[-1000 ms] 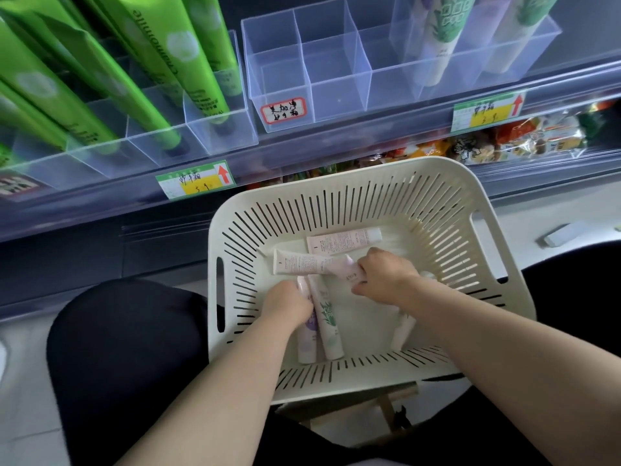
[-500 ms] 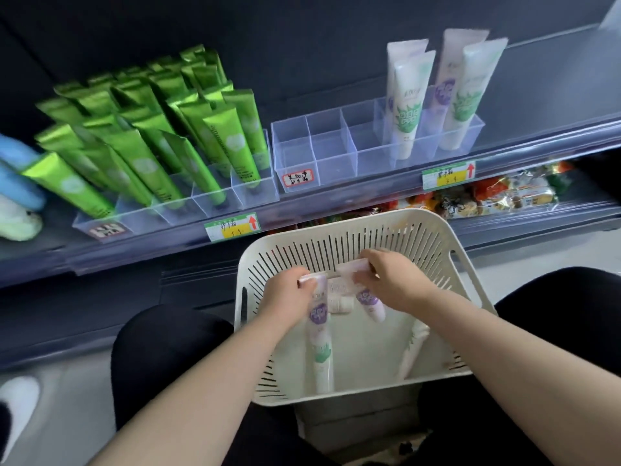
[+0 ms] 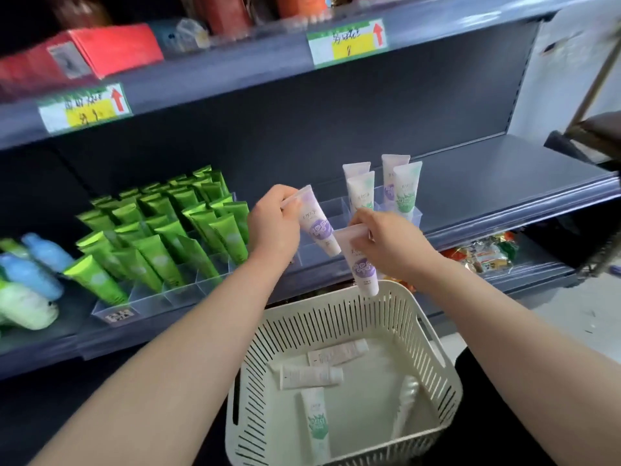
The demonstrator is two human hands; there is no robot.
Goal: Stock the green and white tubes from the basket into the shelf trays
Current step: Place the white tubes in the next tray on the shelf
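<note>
- Left hand pinches purple-label tube above clear tray's front-left compartments, likely clear of walls.
- Right hand grips second tube over basket's far rim.

Two purple-labelled white tubes are held cap-down above the cream basket, where four more lie.

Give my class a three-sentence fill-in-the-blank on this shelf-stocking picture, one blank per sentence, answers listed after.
1. The left hand holds the upper tube and the right hand the lower tube; both tubes carry a ____ print.
2. ____ loose tubes lie in the cream basket.
3. The green tubes stand to the ____ of the standing white tubes.

Missing words: purple; four; left.
</note>
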